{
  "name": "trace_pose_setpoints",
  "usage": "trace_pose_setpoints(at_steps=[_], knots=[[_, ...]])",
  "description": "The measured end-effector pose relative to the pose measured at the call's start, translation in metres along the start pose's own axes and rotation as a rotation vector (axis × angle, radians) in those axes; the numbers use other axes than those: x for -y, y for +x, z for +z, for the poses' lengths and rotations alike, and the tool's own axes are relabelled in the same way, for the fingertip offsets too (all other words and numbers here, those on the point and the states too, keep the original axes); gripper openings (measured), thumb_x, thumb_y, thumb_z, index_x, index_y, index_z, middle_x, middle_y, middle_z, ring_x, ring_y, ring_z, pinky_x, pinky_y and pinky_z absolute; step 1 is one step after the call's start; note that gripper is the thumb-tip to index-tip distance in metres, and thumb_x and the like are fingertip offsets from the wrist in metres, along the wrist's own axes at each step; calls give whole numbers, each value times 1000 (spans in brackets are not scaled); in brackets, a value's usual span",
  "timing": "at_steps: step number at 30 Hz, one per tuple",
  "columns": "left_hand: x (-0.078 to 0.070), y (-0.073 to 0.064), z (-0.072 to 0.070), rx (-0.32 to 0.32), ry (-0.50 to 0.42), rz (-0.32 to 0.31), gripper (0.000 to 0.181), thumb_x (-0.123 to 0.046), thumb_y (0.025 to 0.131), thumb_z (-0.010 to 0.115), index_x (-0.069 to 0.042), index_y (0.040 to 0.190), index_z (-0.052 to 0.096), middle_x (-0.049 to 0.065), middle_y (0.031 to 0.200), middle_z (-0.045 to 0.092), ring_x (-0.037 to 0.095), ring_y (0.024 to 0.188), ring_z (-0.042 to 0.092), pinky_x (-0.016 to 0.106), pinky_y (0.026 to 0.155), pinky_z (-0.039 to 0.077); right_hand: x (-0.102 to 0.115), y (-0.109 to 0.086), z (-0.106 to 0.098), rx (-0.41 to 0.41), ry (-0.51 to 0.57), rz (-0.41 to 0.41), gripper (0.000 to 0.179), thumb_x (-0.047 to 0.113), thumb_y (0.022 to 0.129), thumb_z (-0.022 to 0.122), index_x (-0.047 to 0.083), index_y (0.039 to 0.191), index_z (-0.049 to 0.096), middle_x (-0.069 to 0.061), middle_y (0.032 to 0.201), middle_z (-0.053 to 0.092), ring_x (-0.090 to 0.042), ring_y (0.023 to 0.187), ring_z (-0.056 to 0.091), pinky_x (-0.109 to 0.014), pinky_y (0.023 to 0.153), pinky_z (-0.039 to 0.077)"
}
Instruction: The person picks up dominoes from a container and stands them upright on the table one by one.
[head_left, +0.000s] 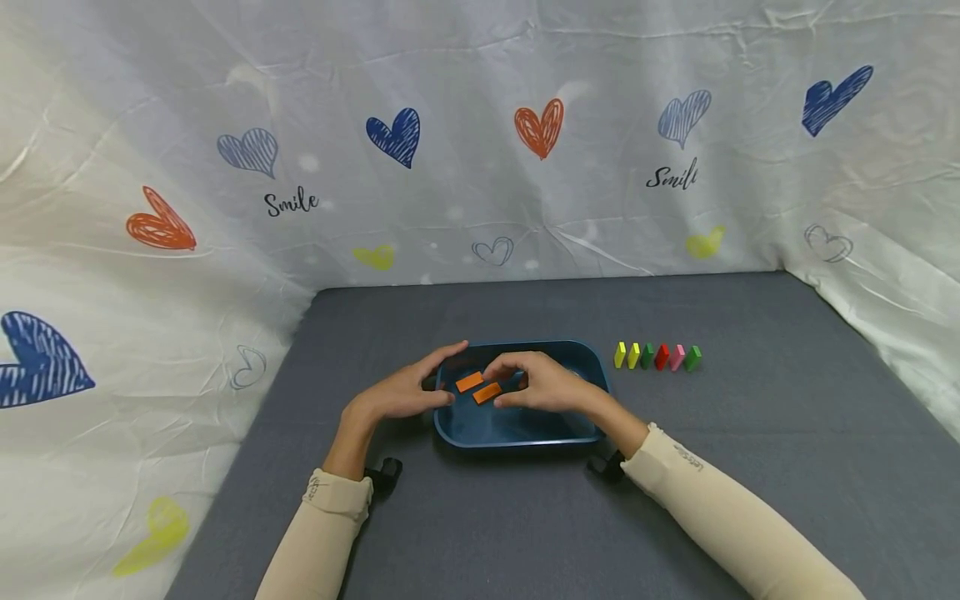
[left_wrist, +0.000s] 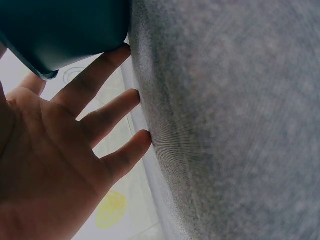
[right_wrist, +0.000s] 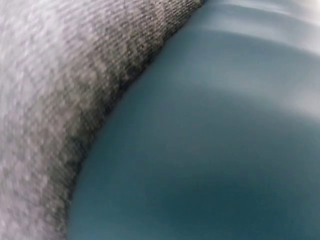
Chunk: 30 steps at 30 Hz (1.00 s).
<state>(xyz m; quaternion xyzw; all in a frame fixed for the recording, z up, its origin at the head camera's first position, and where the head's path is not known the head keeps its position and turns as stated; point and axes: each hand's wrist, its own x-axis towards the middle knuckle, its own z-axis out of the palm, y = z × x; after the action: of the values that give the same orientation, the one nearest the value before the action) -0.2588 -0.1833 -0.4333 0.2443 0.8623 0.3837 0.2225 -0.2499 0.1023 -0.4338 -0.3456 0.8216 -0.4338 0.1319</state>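
A dark blue tray [head_left: 487, 440] lies on the grey table, with two orange blocks, one left block [head_left: 469, 382] and one right block [head_left: 487, 393], near its left end. My left hand [head_left: 401, 393] rests against the tray's left end, thumb near the rim. In the left wrist view its fingers spread out fairly straight, one fingertip at the tray's outer wall [left_wrist: 70, 30]. Over the tray, my right hand [head_left: 547, 383] has bent fingers with a gap between thumb and index, the tips right beside the right orange block. The right wrist view shows only tray wall [right_wrist: 200, 140] and cloth.
To the right of the tray stands a row of small blocks: yellow [head_left: 619, 355], another yellow [head_left: 633, 356], green [head_left: 647, 357], red [head_left: 662, 357], pink [head_left: 678, 357] and green [head_left: 693, 358]. A white printed curtain [head_left: 465, 208] borders the table's back and sides.
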Motion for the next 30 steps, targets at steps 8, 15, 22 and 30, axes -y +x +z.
trace_pose_setpoints(at_steps=[8, 15, 22, 30], knots=[[1, 0, 0, 1, 3, -1, 80, -26, 97, 64, -46, 161, 20, -3, 172, 14, 34, 156, 21, 65, 114, 34, 0, 6, 5, 4, -58, -6, 41, 18, 89, 80, 6, 126, 66, -12, 128, 70, -32, 116, 64, -29, 82, 52], [1, 1, 0, 2, 1, 5, 80, -26, 97, 63, -51, 159, 19, -4, 172, 14, 34, 156, 22, 64, 114, 35, 2, 9, 8, 13, -155, 8, 42, 18, 88, 81, 9, 127, 68, -9, 125, 70, -27, 109, 59, -31, 84, 49], [2, 0, -1, 4, 5, 6, 80, -26, 98, 64, -51, 159, 19, -2, 172, 14, 35, 156, 22, 65, 115, 33, 3, 10, 9, 62, -203, 24, 44, 20, 88, 81, 9, 128, 67, -8, 124, 70, -26, 107, 58, -36, 88, 49], [1, 0, -1, 5, 6, 6, 80, -27, 98, 65, -51, 159, 19, -4, 171, 15, 33, 156, 23, 64, 115, 34, 2, 9, 9, 87, -180, 5, 43, 14, 88, 81, 3, 126, 65, -10, 117, 71, -24, 104, 65, -36, 91, 54]])
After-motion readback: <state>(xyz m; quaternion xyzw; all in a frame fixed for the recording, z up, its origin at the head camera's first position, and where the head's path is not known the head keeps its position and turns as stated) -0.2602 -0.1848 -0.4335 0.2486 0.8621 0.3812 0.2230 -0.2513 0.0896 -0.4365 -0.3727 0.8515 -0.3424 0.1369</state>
